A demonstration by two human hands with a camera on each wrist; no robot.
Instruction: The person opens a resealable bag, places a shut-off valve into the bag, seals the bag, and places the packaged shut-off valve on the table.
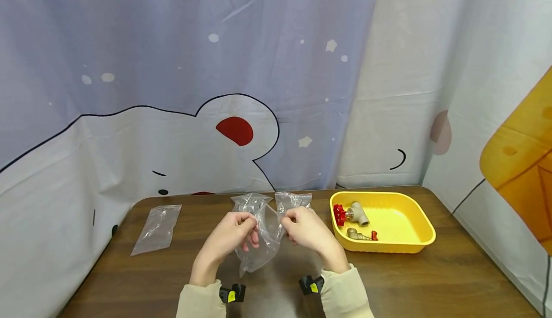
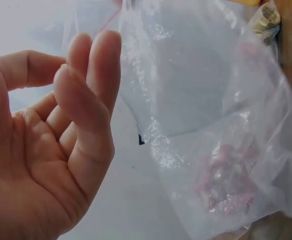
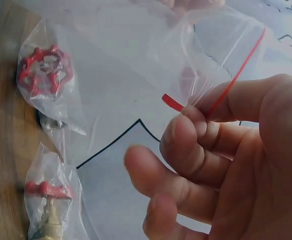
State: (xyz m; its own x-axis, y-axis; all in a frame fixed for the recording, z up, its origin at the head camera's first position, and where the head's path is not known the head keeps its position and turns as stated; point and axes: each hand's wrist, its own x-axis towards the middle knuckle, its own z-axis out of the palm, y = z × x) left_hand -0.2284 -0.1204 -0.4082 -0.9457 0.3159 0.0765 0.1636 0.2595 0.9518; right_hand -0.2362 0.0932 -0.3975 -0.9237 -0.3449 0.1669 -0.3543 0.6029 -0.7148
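Holding a clear zip-lock bag (image 1: pixel 260 256) over the wooden table (image 1: pixel 435 279) — pinched closely at the red-lined mouth between thumb and fingertips of the right hand (image 1: pixel 308 230), and apparently pinched by the left hand (image 1: pixel 230 235) too, with fingertips partly hidden. Just in front of two bagged valves (image 3: pixel 45 72) with red handwheels; well apart from a flat plastic bag (image 1: pixel 157 229) at left — and near a yellow tray (image 1: pixel 403 247) at right, containing two red-handled valves (image 1: pixel 357 212).
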